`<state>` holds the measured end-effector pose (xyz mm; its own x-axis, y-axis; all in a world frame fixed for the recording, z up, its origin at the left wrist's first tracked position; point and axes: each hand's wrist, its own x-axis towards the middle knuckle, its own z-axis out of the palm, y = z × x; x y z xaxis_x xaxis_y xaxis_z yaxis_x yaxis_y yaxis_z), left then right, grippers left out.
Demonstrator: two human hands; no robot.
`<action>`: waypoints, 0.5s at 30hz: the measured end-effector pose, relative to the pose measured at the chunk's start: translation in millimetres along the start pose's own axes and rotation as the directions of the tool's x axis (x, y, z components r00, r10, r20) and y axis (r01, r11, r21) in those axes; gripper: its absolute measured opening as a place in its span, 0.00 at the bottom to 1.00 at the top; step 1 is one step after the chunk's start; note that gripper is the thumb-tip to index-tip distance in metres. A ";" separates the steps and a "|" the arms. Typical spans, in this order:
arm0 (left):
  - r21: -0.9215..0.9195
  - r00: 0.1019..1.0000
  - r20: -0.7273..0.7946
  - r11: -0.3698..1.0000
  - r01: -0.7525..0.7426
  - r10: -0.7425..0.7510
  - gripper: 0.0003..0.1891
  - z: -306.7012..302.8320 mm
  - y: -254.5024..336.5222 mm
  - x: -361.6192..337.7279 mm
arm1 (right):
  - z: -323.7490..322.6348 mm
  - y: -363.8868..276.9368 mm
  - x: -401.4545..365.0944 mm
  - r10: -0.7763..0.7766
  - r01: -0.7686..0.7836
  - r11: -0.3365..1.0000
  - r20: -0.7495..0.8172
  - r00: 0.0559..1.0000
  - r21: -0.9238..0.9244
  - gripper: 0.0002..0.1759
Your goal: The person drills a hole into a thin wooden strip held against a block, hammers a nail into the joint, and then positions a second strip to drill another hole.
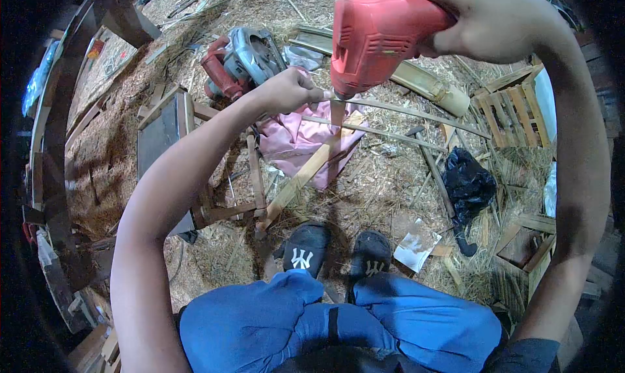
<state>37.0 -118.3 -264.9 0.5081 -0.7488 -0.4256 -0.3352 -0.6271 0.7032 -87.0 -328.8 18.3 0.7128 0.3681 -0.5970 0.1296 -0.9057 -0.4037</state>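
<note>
My right hand [498,24] is wrapped around the handle of a red power drill [384,34], which points downward at the upper middle. Just left of the drill's nose, my left hand [293,91] is closed in a pinch. Its fingertips meet by the end of a thin wooden strip [416,112]; whether they grip the strip or some small piece, I cannot make out. The drill's tip comes down at that same spot. Beneath, a longer wooden board [306,171] slants toward my feet, over a pink cloth [286,138].
A circular saw [250,57] rests on the straw-like, shaving-covered floor beyond my left forearm. To the right lie a black plastic bag [467,177], a hammer-like tool [436,177] and a slatted wooden crate [517,119]. A dark-topped wooden frame [159,135] stands at left.
</note>
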 end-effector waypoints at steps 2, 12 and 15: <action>0.010 1.000 -0.005 1.000 0.007 -0.007 0.29 0.9 0.3 -0.3 | 2.1 -0.3 -2.3 -0.010 0.011 1.000 -0.045 0.999 0.014 0.43; -0.044 0.999 -0.035 0.999 -0.028 0.027 0.28 5.6 -12.7 7.7 | 19.1 -6.5 -5.8 -0.039 0.019 0.991 -0.151 0.988 -0.130 0.37; -0.049 1.000 -0.027 0.999 0.005 -0.006 0.28 5.4 -11.8 8.8 | 6.8 -4.4 1.9 -0.023 0.005 0.990 -0.128 0.992 -0.139 0.35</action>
<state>41.1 -118.6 -280.0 0.5314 -0.7388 -0.4145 -0.2935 -0.6196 0.7280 -90.9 -322.7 14.3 0.7921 0.3585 -0.4941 0.2275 -0.9245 -0.3060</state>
